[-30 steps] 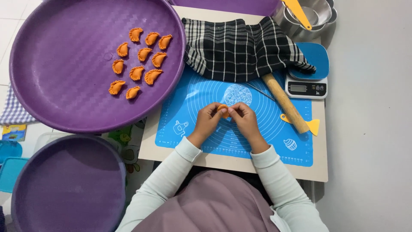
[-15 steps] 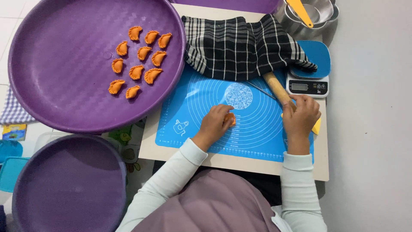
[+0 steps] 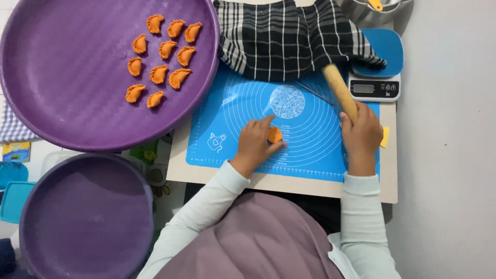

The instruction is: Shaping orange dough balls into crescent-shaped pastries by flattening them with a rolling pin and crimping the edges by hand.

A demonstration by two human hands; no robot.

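Pinched between the thumb and fingers of the left hand (image 3: 254,144) is a small orange dough piece (image 3: 274,135), held just above the blue silicone mat (image 3: 227,111), a little below the mat's printed centre circle. At the hand's 3 o'clock, well apart, the right hand (image 3: 360,135) is clenched around the lower end of a wooden rolling pin (image 3: 338,90), which slants up towards 11 o'clock and runs under the edge of a black-and-white checked cloth (image 3: 289,39). A digital kitchen scale (image 3: 376,88) with a blue platform sits at the pin's 3 o'clock. At 10 o'clock from the left hand, a large purple tray (image 3: 67,98) carries eleven crimped orange pastries (image 3: 160,57) in rough rows. A second purple tray (image 3: 85,217) lies at 7 o'clock.
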